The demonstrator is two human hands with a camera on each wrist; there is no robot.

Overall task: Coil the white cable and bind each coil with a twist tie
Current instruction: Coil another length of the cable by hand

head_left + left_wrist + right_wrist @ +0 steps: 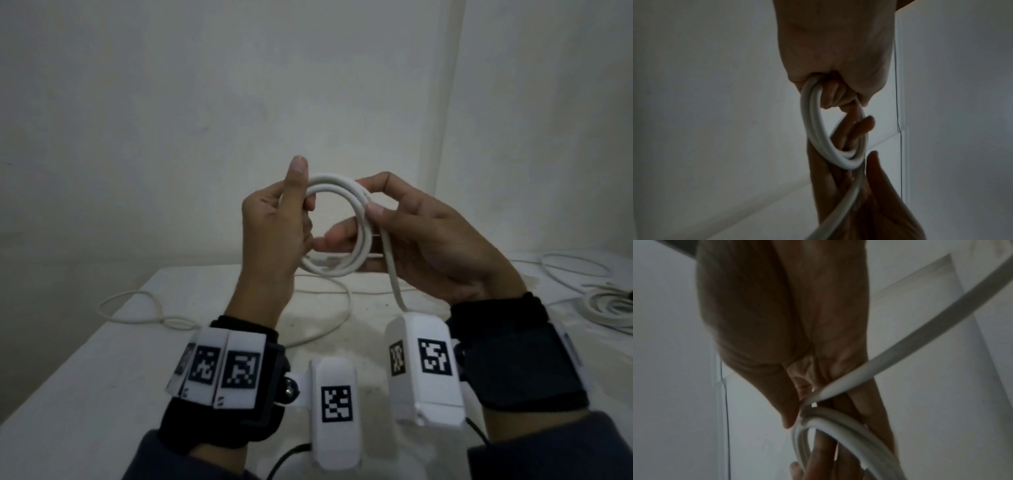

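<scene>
A pale tabletop [102, 377] sits against a plain wall. The loose run of the white cable [322, 329] trails across it in slack loops toward the left edge. At the far right lie more white cables [603, 301], partly looped, near the tabletop's right edge.

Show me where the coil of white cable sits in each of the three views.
Head: the coil is at centre, held between both hands above the table.
Left wrist: centre, hanging below the left hand.
Right wrist: bottom centre, under the right hand.
Shared landmark: the loose cable strand leaving the coil.
</scene>
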